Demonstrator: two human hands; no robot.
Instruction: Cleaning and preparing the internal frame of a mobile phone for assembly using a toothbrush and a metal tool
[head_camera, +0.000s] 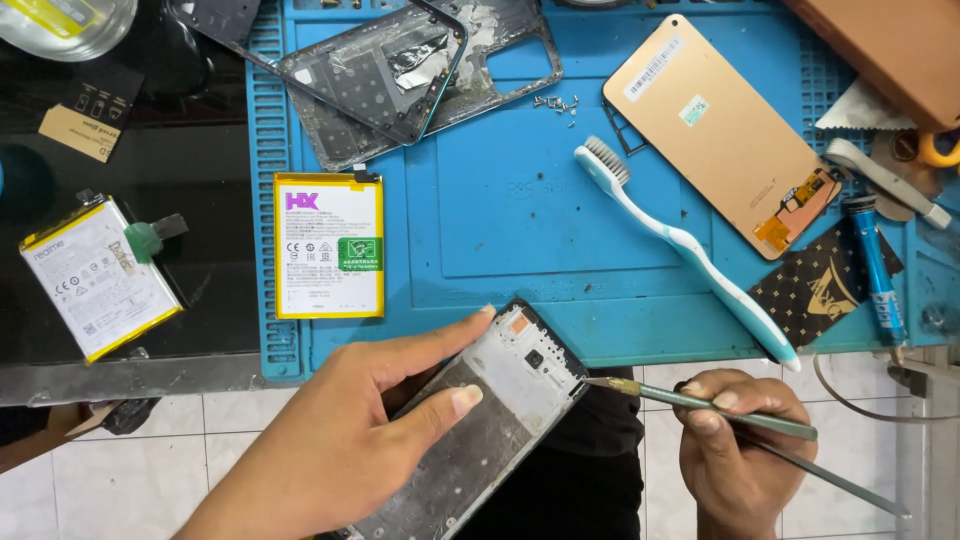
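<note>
My left hand (345, 440) holds an opened phone frame (500, 400) by its side, thumb across its bare metal inner plate, below the near edge of a blue work mat (520, 230). In my right hand (735, 440) is a pair of thin metal tweezers (700, 405), whose tip touches the right edge of the phone frame near its top.
On the mat lie a white-and-yellow battery (329, 245), a white-and-teal toothbrush (680, 245), a gold display panel (725, 130), two empty phone shells (400, 70), several tiny screws (557, 103) and a blue tube (878, 270). Another battery (95, 275) rests on the dark surface at left.
</note>
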